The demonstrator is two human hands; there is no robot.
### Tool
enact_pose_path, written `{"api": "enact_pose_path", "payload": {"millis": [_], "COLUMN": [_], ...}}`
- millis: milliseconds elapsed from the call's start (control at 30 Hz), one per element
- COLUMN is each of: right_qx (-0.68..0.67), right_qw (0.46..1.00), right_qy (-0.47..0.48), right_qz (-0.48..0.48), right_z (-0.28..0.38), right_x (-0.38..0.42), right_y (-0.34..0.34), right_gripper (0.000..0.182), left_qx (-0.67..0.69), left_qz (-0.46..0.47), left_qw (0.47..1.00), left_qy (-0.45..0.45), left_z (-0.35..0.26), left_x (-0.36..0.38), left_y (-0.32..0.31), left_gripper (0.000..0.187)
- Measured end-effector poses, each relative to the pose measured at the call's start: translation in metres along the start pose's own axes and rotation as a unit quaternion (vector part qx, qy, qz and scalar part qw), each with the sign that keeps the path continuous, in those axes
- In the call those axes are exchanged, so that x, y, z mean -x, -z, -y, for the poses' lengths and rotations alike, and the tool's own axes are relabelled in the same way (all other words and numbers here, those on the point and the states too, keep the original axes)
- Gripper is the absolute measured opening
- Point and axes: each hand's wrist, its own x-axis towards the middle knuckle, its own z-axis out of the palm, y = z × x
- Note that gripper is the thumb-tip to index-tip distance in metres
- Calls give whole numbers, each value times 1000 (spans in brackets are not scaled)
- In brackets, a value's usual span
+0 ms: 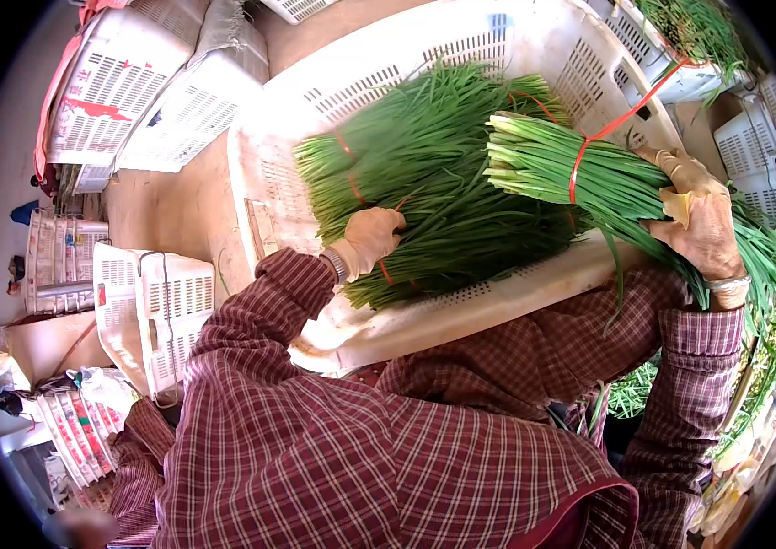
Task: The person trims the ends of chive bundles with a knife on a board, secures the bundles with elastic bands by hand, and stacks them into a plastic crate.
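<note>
A large white slotted basket (pixel 351 340) holds several bundles of long green stalks (pixel 424 137), tied with red bands and laid side by side. My left hand (pixel 371 240), in a pale worn glove, rests on the lower bundles with its fingers curled; what lies under the fingertips is hidden. At the right, my right hand (pixel 697 215), in a torn glove, is wrapped round a green bundle (pixel 589 169) above the basket's right side. This bundle has its pale cut ends pointing left and a red band round it, with a red strip stretching up to the right.
White crates (pixel 123 87) stand at the upper left, and another white crate (pixel 177 316) is at the left. More greens (pixel 694 27) lie on a crate at the upper right. Loose greens (pixel 635 392) show below the basket. A person's plaid sleeve (pixel 136 467) is at the lower left.
</note>
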Motion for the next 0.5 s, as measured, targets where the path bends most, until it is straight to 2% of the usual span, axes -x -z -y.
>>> {"api": "enact_pose_path", "payload": {"millis": [67, 167, 200, 267, 333, 433, 500], "right_qx": [-18, 14, 24, 35, 47, 38, 46], "right_qw": [1000, 998, 997, 996, 995, 996, 996], "right_qy": [-13, 53, 69, 86, 82, 76, 66], "right_qz": [-22, -15, -7, 0, -10, -24, -24], "right_z": [0, -1, 3, 5, 4, 5, 6], "right_x": [4, 7, 7, 8, 10, 13, 13], "right_y": [-2, -2, 0, 1, -2, -1, 3], "right_gripper": [53, 35, 39, 45, 31, 25, 22], "left_qx": [-22, -36, -26, -7, 11, 49, 192], "left_qz": [29, 71, 86, 72, 56, 15, 67], "left_qw": [999, 997, 996, 997, 998, 997, 971], "left_qy": [0, 16, 31, 35, 40, 50, 125], "left_z": [1, 2, 2, 7, 12, 26, 38], "left_x": [-5, -6, -5, -4, 0, 5, 5], "left_y": [-1, 2, 2, -3, -5, -6, -5], "left_gripper": [24, 24, 22, 20, 18, 15, 14]}}
